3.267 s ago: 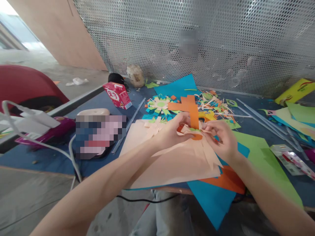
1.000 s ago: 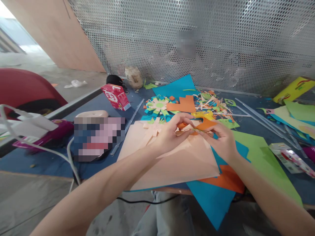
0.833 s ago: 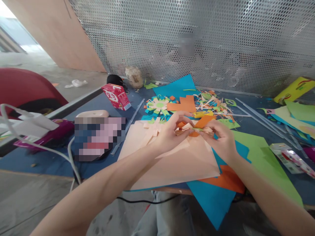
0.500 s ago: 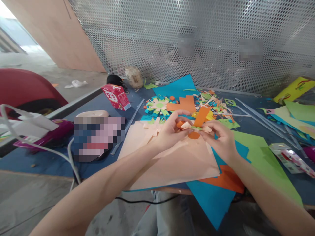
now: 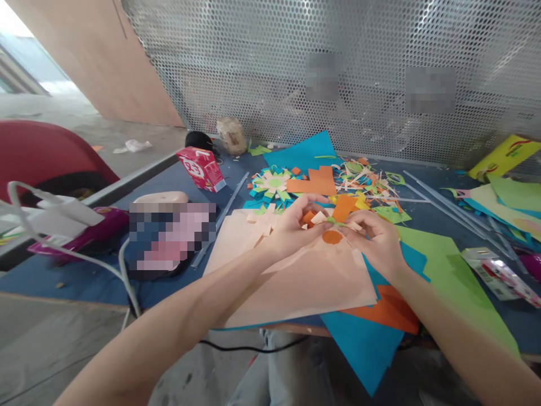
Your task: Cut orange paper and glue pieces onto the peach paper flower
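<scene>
Both my hands pinch a small paper flower (image 5: pixel 344 207) with orange and peach petals and a bit of green at its middle. My left hand (image 5: pixel 298 223) is closed on its left side, my right hand (image 5: pixel 376 239) on its right. Just below the fingertips shows an orange paper circle (image 5: pixel 332 237); whether it is joined to the flower I cannot tell. Peach paper sheets (image 5: pixel 291 282) lie under the hands. A peach paper cross shape (image 5: pixel 262 223) rests on them, left of my left hand. Farther back sits a layered paper flower (image 5: pixel 274 181) in blue, green and peach.
Paper scraps (image 5: pixel 366 177) and an orange paper piece (image 5: pixel 316 181) lie behind my hands. Blue (image 5: pixel 363 344) and green paper (image 5: pixel 456 276) spread to the right. A red box (image 5: pixel 200 169), a phone-like pixelated thing (image 5: pixel 173 239) and a white cable (image 5: pixel 91 259) are on the left.
The orange petal strip at the top of the flower has tipped and looks shorter now. My hands stay in nearly the same place, still pinching the flower.
</scene>
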The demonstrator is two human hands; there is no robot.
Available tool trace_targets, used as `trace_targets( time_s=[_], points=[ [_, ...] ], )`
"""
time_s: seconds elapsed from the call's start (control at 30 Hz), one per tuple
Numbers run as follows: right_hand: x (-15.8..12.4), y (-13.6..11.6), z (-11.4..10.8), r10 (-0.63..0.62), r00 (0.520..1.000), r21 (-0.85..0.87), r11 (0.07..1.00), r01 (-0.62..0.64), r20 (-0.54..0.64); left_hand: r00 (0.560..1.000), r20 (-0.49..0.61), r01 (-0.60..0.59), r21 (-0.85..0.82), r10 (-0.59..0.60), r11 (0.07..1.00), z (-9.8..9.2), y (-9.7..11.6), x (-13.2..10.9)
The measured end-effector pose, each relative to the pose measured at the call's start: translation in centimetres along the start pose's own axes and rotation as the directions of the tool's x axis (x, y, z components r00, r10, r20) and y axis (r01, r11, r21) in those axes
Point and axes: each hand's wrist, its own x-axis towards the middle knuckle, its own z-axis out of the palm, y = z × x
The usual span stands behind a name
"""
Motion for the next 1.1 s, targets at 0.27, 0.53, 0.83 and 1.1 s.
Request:
trace_targets(
  time_s=[0.27, 0.53, 0.83, 1.1],
  points=[
    [0.3, 0.7, -0.2, 0.147, 0.989, -0.090, 0.985, -0.147, -0.010, 0.983, -0.175, 0.038, -0.104, -0.055, 0.994, -0.2, -0.3, 0.4],
    [0.8, 0.5, -0.3, 0.054, 0.996, -0.219, 0.975, -0.038, 0.072, 0.973, -0.212, 0.030, -0.261, -0.087, 0.965, -0.7, -0.5, 0.9],
    [0.8, 0.4, -0.3, 0.011, 0.997, -0.292, 0.956, 0.011, 0.073, 0.979, -0.197, -0.067, -0.081, 0.050, 0.994, -1.1, -1.8, 1.2],
    [1.0, 1.3, -1.1, -0.156, 0.988, -0.357, 0.923, 0.143, -0.008, 0.964, -0.263, -0.091, -0.181, 0.041, 0.979, -1.5, -1.2, 1.3]
  ],
)
